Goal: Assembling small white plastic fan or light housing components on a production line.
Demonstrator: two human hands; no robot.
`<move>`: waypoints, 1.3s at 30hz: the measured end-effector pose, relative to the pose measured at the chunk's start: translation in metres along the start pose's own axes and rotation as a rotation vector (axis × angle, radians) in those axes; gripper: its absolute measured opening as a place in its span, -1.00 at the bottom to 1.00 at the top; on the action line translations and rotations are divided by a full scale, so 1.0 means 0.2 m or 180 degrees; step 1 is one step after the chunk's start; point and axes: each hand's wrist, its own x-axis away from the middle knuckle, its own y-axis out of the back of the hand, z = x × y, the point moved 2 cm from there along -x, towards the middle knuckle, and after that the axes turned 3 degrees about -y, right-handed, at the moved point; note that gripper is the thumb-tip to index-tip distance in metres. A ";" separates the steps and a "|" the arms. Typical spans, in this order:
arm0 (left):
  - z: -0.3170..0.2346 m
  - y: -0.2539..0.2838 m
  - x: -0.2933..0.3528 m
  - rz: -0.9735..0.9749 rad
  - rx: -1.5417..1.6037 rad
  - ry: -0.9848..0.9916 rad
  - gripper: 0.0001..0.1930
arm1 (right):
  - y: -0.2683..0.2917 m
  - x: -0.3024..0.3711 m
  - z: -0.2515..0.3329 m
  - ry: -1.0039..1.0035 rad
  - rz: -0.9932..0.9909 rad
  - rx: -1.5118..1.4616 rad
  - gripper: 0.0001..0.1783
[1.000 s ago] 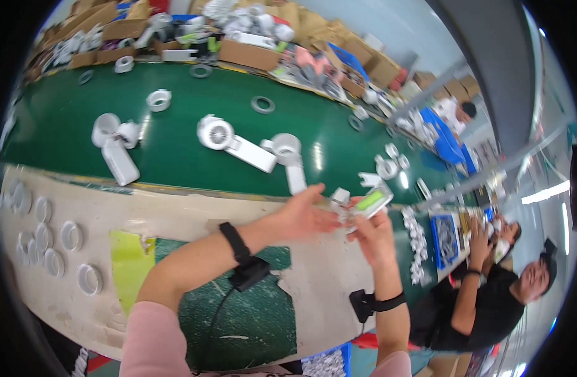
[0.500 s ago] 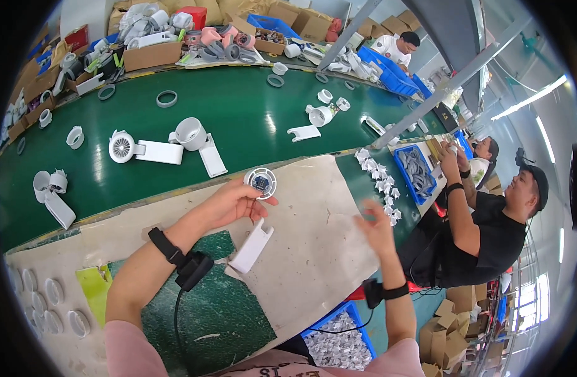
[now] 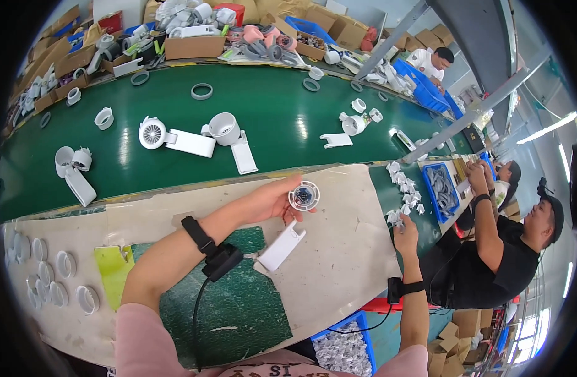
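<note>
My left hand (image 3: 277, 202) grips a round white fan housing (image 3: 304, 196) with a spoked rim and a small circuit board in its middle. Just below it, a flat white handle part (image 3: 283, 246) with a notched end lies tilted, its top close to my fingers; whether it is joined to the housing I cannot tell. Over to the right, my right hand (image 3: 406, 237) is closed at the near end of a cluster of small white pronged plastic parts (image 3: 404, 182). Its fingertips pinch one such white pronged part (image 3: 394, 217).
Across the green conveyor belt (image 3: 169, 179) lie white fan assemblies (image 3: 191, 141) and grey rings (image 3: 201, 92). White rings (image 3: 65, 264) sit at the left. A blue bin of grey parts (image 3: 440, 191) stands beside a co-worker (image 3: 508, 251). Below is a blue bin (image 3: 370, 358) of white parts.
My right hand has gone from open above the worktop to closing on a white pronged part. My left hand still grips the housing. The whole view has shifted.
</note>
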 end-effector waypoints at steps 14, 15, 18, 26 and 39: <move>-0.03 -0.02 0.04 -0.0551 -0.1389 -0.0260 -0.64 | 0.20 -0.17 1.15 0.0478 0.0475 -0.2145 -0.67; -0.01 -0.01 0.02 -0.0552 -0.1418 -0.0273 -0.64 | 0.15 -0.17 1.17 0.0495 0.0452 -0.2161 -0.67; 0.03 -0.01 0.00 0.0032 -0.1186 -0.0954 -0.62 | -0.02 -0.11 1.24 -0.0591 0.0450 -0.3746 -0.75; -0.04 -0.07 0.02 -0.0173 -0.1604 -0.0773 -0.61 | -0.19 -0.01 1.23 -0.0755 0.1203 -0.4086 -0.68; -0.09 -0.11 0.02 -0.0499 -0.3604 -0.1553 -0.64 | -0.09 0.02 1.23 -0.0415 0.1519 -0.4359 -0.44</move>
